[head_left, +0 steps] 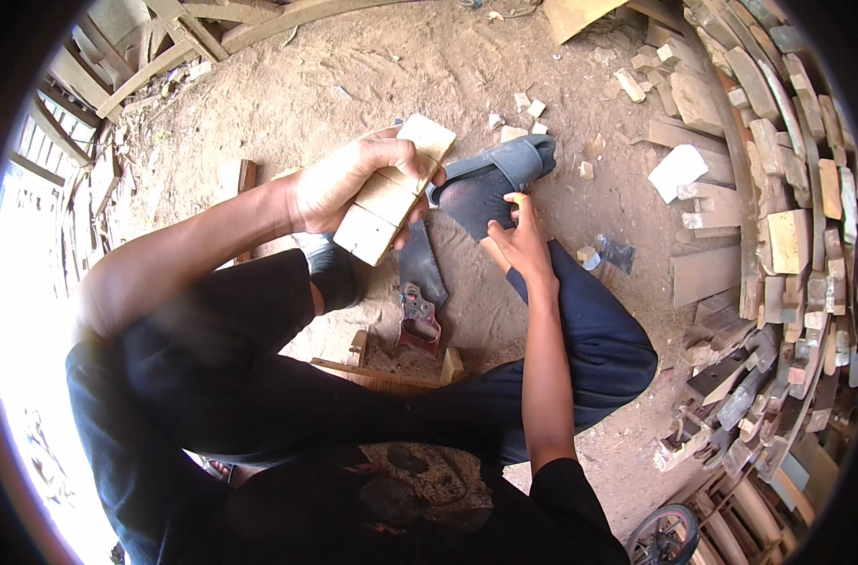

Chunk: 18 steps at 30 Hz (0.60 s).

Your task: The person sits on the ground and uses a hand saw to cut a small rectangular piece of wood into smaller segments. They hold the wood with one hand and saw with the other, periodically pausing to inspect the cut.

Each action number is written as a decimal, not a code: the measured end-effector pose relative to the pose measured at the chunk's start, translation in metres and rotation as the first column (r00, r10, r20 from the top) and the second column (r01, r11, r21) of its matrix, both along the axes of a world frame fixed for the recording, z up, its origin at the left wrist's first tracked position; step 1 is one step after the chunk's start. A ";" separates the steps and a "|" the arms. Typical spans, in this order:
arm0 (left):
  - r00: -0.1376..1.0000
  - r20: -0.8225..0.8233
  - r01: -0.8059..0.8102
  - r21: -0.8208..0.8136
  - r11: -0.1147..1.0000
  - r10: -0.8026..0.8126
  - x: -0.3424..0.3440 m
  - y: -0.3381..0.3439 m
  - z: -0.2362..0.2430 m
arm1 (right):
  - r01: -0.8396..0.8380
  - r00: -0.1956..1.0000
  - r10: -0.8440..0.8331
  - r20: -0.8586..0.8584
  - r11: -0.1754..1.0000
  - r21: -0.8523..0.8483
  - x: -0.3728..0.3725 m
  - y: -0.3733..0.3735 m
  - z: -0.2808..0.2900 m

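Note:
My left hand (349, 184) is wrapped round a pale wooden block (384, 215), raised and tilted in front of me. A thin dark line crosses the block's face, and its far end sticks out past my fingers. My right hand (521, 235) is beside my right ankle, over the dark sock (471, 202), thumb and index finger apart with nothing between them. Whether it touches the sock I cannot tell. Below the block a handsaw (423, 273) lies on the ground, its worn reddish handle toward me and part of its blade hidden by my left hand.
A low wooden piece with upright pegs (377, 374) sits by my legs. A grey slide sandal (523, 160) is on my right foot. Small wood offcuts (523, 108) lie on the sandy ground ahead. Stacked timber (787, 240) lines the right side; a wooden frame (179, 47) stands far left.

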<state>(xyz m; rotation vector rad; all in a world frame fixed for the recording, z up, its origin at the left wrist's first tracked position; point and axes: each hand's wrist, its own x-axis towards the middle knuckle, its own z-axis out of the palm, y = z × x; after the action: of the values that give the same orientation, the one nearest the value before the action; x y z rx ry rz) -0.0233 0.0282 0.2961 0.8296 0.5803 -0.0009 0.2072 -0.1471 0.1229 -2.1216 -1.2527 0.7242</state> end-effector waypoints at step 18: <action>0.993 0.090 0.092 -0.154 0.984 -0.079 0.005 0.000 0.006 | -0.035 0.997 0.040 -0.058 0.996 0.084 0.015 0.001 -0.015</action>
<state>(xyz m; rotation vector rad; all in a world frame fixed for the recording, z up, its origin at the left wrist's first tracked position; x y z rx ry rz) -0.0182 0.0284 0.3026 0.6967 0.4589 -0.0890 0.2223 -0.1459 0.1076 -2.0005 -1.2720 0.7341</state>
